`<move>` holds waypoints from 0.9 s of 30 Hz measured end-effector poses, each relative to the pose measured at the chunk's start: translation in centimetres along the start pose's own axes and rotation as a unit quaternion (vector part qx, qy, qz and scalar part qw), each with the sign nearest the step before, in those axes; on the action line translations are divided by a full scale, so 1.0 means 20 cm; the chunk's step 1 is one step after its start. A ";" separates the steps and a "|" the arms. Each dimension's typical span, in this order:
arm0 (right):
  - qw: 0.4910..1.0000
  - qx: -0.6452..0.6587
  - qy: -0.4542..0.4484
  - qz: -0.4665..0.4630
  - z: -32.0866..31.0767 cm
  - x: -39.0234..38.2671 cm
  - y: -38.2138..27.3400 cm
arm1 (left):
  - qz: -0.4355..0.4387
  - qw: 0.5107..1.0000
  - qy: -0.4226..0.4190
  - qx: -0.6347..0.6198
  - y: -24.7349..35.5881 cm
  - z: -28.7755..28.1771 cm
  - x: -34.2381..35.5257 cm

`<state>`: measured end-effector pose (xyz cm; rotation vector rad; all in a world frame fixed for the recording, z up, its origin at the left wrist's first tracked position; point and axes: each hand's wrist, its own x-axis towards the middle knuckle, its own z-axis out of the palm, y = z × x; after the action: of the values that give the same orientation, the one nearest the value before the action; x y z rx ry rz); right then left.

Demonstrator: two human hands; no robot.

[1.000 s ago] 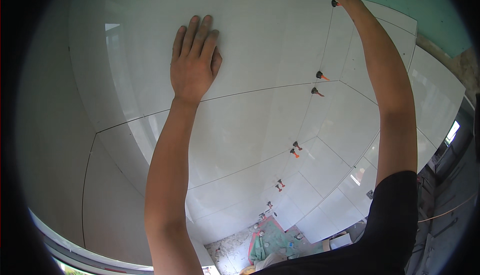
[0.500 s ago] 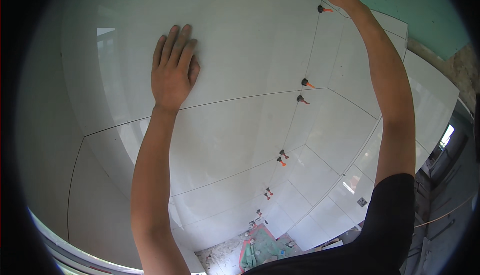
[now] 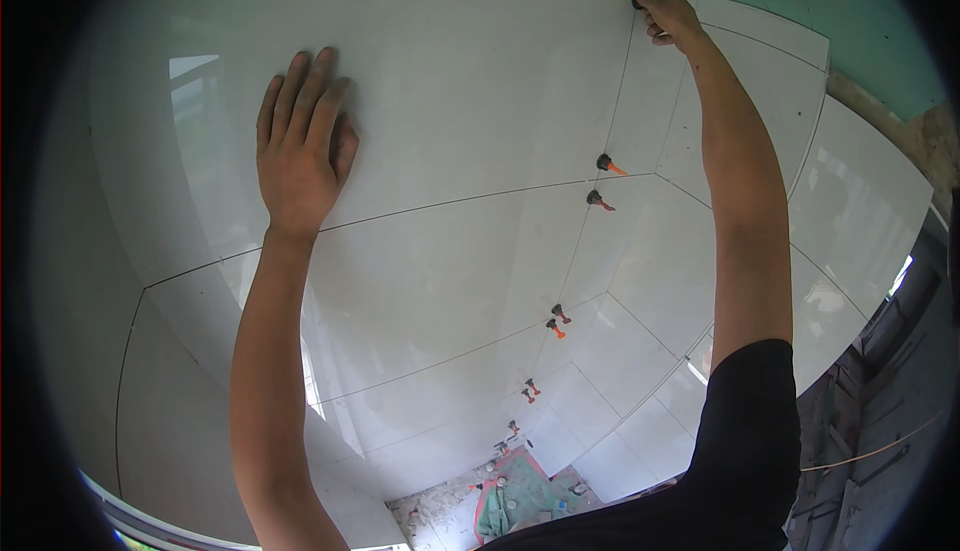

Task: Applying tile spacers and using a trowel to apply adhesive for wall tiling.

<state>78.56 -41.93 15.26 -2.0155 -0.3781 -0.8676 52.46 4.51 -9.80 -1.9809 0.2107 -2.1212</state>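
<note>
My left hand [image 3: 298,156] lies flat against a large glossy pale wall tile [image 3: 450,81], its fingers stretched upward and slightly apart. Up at the right, my right hand [image 3: 672,21] is closed on a tile leveler [image 3: 637,1] set in the joint between tiles. Only the leveler's black cap shows; my fingers hide its handle. Lower on that joint sit two more levelers with black caps: one with an orange handle [image 3: 608,164], the other with a dull red handle [image 3: 598,199].
Several more levelers, such as an orange one [image 3: 555,329], follow the joint downward. A green wall [image 3: 800,21] borders the tiles at upper right. On the floor far below lies a green-and-red sheet [image 3: 530,496] with small items. A thin cable [image 3: 880,448] hangs at lower right.
My right hand has come down from the top edge, where it held a black-and-orange object, to the uppermost leveler in the joint. In the picture, my left hand sits further left, still flat on the tile.
</note>
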 end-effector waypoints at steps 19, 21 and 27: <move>0.972 -0.186 -0.130 -0.057 -0.10 0.26 0.02 | 0.007 1.000 0.013 0.009 -0.02 0.04 -0.04; 0.968 -0.208 -0.083 -0.113 -0.13 0.30 0.06 | 0.008 1.000 0.023 0.006 -0.02 0.05 -0.03; 0.772 -0.459 0.100 -0.427 -0.01 0.04 0.02 | 0.015 1.000 0.021 0.014 -0.06 0.01 -0.04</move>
<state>79.19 -42.42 15.60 -2.5724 -0.9139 -2.1502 52.70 5.87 -10.24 -1.9079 0.2152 -2.1362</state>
